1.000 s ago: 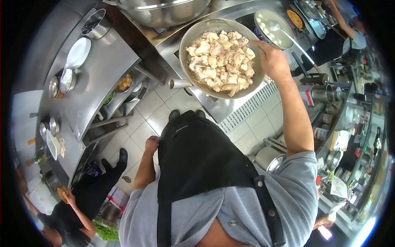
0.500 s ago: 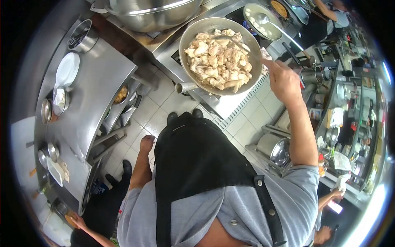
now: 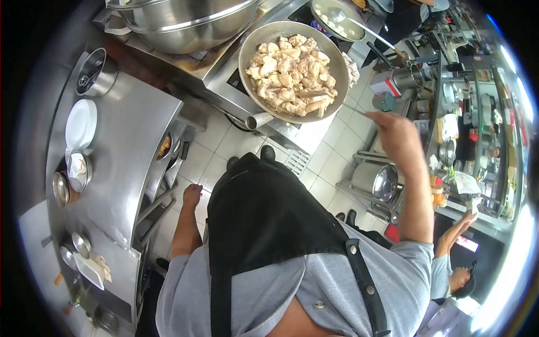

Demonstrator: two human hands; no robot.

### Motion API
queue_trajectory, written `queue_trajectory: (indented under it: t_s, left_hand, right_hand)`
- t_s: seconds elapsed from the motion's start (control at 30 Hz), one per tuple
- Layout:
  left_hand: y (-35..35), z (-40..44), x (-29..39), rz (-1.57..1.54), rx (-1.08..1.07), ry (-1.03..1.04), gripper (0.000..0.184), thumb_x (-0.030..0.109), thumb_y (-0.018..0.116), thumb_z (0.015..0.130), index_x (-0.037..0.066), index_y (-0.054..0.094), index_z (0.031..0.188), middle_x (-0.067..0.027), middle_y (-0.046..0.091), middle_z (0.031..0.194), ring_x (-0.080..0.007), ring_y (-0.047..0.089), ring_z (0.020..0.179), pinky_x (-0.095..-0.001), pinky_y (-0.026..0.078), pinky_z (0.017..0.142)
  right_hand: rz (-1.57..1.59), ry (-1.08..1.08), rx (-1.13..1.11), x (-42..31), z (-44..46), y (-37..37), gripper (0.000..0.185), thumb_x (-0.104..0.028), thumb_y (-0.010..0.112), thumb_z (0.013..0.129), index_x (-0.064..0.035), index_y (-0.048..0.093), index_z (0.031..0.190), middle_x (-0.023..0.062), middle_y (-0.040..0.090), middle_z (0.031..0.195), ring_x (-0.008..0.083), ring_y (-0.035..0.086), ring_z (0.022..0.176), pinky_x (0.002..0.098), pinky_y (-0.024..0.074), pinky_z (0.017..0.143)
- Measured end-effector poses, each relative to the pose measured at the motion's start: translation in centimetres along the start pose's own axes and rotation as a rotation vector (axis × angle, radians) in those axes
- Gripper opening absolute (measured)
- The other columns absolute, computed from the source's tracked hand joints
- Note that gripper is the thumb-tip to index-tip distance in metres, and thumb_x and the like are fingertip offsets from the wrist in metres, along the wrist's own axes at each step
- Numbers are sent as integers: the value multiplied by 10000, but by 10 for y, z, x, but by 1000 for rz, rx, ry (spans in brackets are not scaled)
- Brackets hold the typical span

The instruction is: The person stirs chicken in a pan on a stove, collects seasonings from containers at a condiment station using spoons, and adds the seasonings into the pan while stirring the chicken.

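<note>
My right hand (image 3: 400, 139) is closed round the thin handle of a metal spoon (image 3: 352, 108), to the right of a wide pan (image 3: 245, 84). The spoon's handle slants toward the pan's edge, and its far end lies among the food. Pale, browned chunks of meat (image 3: 295, 70) fill the pan, which sits on the stove with its hollow metal handle (image 3: 259, 120) pointing toward me. My left hand (image 3: 192, 195) hangs low at my side with its fingers curled. Nothing shows in it.
A large steel bowl (image 3: 185, 28) stands left of the pan. Beyond it, another pan (image 3: 320, 17) holds a ladle (image 3: 365, 25) and white pieces. The left steel counter (image 3: 129, 135) carries plates (image 3: 81, 123) and bowls. Right are shelves and a steel pot (image 3: 368, 182). Other people work nearby.
My right hand has moved down and slightly right, bringing the spoon from the pan's upper part to its lower right. The meat is shifted. The co-worker at lower left has mostly left view.
</note>
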State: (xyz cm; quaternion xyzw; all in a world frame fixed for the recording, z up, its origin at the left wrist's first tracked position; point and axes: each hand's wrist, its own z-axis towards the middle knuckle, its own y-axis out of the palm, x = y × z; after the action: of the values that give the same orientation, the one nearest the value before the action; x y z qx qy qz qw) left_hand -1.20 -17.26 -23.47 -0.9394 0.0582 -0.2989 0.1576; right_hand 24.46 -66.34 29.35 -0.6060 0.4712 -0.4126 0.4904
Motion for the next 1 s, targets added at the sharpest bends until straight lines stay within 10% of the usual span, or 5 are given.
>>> queue_trajectory:
  t_s: [1.0]
  left_hand:
    - [-23, 42, -38, 95, -188, 132, 321, 265, 684, 883, -23, 695, 1023, -98, 703, 835, -198, 674, 721, -347, 519, 661]
  right_hand:
    - [-98, 124, -64, -50, -4, 45, 538, -28, 499, 890, -252, 616, 1365, 160, 722, 865, 335, 710, 829, 465, 559, 741]
